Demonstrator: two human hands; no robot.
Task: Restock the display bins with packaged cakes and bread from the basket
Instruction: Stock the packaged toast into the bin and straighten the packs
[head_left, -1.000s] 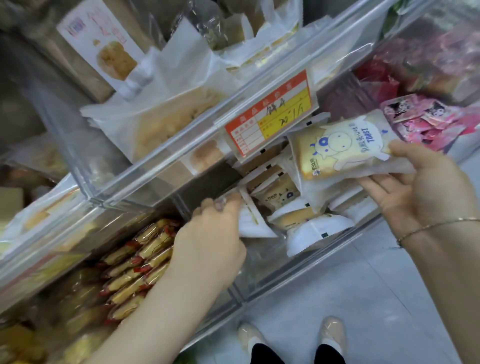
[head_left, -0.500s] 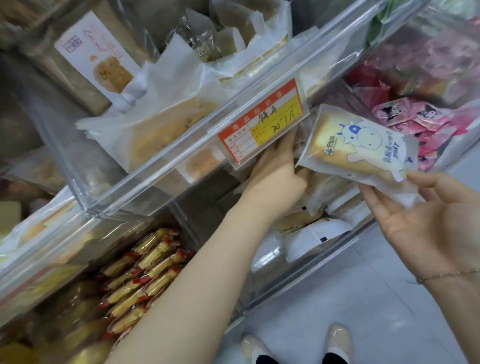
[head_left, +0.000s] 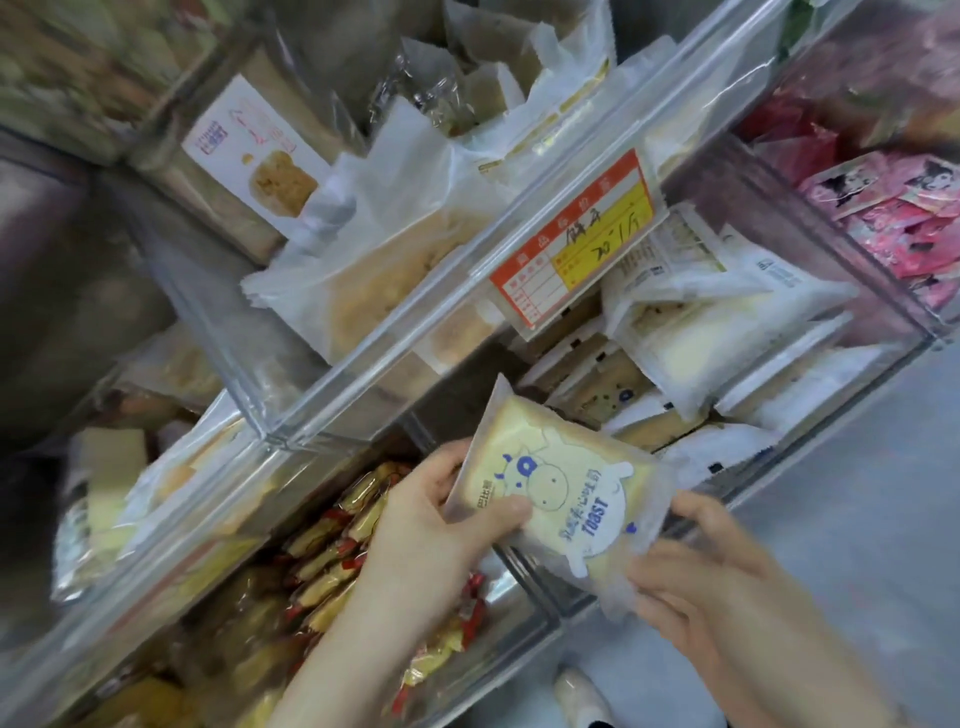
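Both hands hold one toast packet (head_left: 566, 493), out in front of the display bins and not yet in any of them. The left hand (head_left: 436, 525) grips the packet's 9 o'clock edge, thumb on the printed face and fingers behind. The right hand (head_left: 691, 566) pinches the wrapper's corner at 5 o'clock; how its fingers lie behind the wrapper I cannot tell.

The clear bin (head_left: 779, 410) of similar pale bread packets sits at 1 o'clock from the held packet, under the orange and yellow price tag (head_left: 571, 239). It looks heaped near its front lip, so a packet laid on top could slide out toward the floor (head_left: 857, 493). At 7 o'clock lies a lower bin (head_left: 509, 654) of red and yellow wrapped snacks; letting go too soon could drop the toast in with the wrong stock. The wrapper is thin and slack, so a corner pinch alone may slip.
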